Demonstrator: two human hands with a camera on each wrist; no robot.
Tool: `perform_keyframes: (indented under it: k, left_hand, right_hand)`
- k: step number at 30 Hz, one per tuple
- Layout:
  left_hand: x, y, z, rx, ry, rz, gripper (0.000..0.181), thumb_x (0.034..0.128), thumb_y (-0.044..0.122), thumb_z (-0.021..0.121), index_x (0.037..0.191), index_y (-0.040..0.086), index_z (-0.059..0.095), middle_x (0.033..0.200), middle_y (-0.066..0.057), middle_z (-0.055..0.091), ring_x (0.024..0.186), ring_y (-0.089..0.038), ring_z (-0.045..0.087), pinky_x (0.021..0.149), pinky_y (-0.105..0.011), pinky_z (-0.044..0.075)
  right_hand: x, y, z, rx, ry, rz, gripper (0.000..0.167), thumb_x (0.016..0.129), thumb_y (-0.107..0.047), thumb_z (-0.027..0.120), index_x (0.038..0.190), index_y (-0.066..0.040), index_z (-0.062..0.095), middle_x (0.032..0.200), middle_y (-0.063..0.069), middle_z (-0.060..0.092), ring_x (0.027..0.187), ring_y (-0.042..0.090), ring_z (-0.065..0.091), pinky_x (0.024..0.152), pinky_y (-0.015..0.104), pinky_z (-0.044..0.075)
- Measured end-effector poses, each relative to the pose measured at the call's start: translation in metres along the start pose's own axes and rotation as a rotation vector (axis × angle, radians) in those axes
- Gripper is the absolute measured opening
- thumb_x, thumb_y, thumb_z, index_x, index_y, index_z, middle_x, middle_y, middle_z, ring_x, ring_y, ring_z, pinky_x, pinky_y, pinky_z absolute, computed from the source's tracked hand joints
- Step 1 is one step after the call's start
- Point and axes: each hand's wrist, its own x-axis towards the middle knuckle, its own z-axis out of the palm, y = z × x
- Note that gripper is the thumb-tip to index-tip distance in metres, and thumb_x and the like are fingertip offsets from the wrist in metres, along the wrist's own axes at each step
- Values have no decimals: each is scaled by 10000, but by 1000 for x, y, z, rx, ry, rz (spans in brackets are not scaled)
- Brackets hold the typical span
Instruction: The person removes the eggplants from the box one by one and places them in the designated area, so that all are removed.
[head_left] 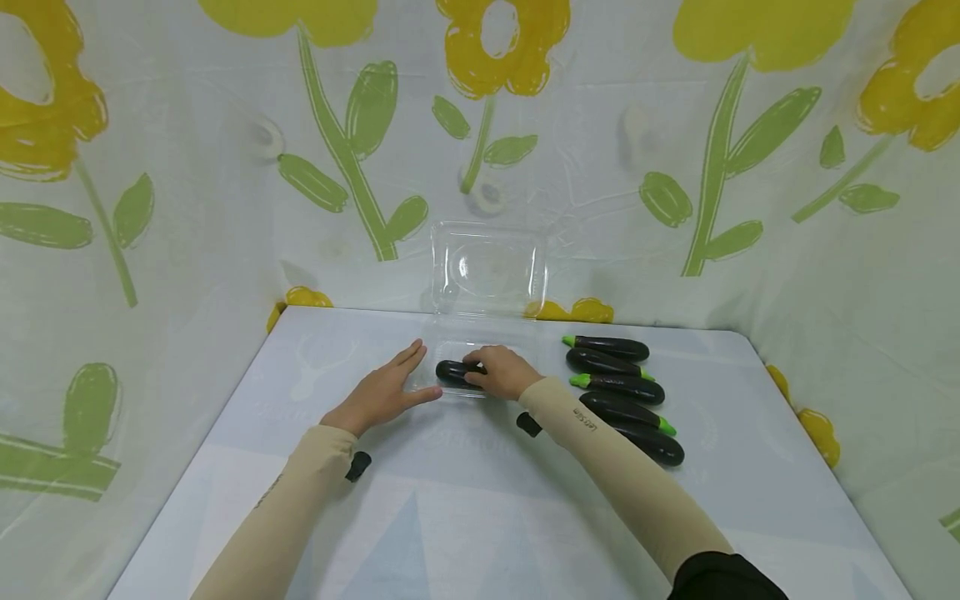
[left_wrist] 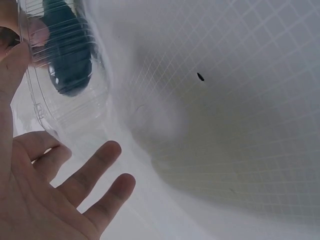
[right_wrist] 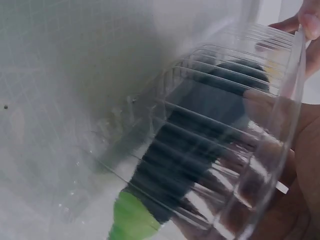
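A clear plastic clamshell box (head_left: 422, 382) stands near the table's back edge, its lid (head_left: 489, 271) raised against the cloth behind. Inside its base lies a dark eggplant (head_left: 452, 373), gripped by my right hand (head_left: 506, 372), whose fingers bend over it. Through the ribbed wall, the right wrist view shows this eggplant (right_wrist: 185, 145) with its green stem end (right_wrist: 132, 215). At the box's left side is my left hand (head_left: 386, 392), fingers extended and thumb spread apart. In the left wrist view the left thumb (left_wrist: 15, 67) lies by the box rim.
Several eggplants (head_left: 620, 387) lie in a column to the right of the box, partly behind my right forearm. The white table (head_left: 450, 517) is backed by a flower-printed cloth (head_left: 585, 208) on the far side and both flanks.
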Motion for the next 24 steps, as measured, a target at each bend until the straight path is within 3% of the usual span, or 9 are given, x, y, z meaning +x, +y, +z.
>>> perform_keyframes:
  k: [8,24]
  left_hand:
    - [1,-1,1,-3,0,0,970,921,638,628,1618,87,238,1692,-43,157,1521,-294,233,1194,-531,270]
    - [1,0,1,-6,-2,-6,949,933,599,642,1616,79,237,1692,-48,153,1520,-304,232,1197,-533,262]
  right_hand:
    - [-2,3,-1,-47,-51,17,490,969,-233,716,1410,-55,597,1348,104,645,1249,254,581,1101,405,424]
    - [-2,6,0,-5,-8,15,504,950,-228,742,1411,-90,594,1351,80,641,1236,236,585,1099,411,427]
